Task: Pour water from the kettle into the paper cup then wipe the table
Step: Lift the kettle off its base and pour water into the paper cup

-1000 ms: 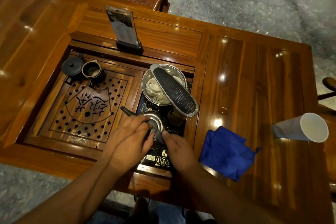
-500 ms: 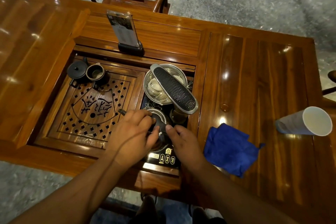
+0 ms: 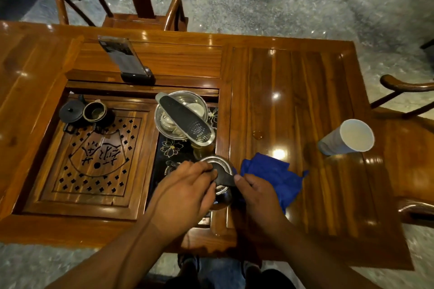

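Both hands, left hand and right hand, fingers pinching the kettle; blue cloth just beside, paper cup well apart across bare worktop

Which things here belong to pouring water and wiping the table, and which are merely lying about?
Needed: kettle, held by left hand and right hand; paper cup; blue cloth.

Lying about: small teapot, dark cup, steel bowl, card stand.

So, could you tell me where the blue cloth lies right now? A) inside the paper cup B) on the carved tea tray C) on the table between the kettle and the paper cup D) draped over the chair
C: the blue cloth lies flat on the table, right of the kettle held in both hands, with the paper cup farther right.
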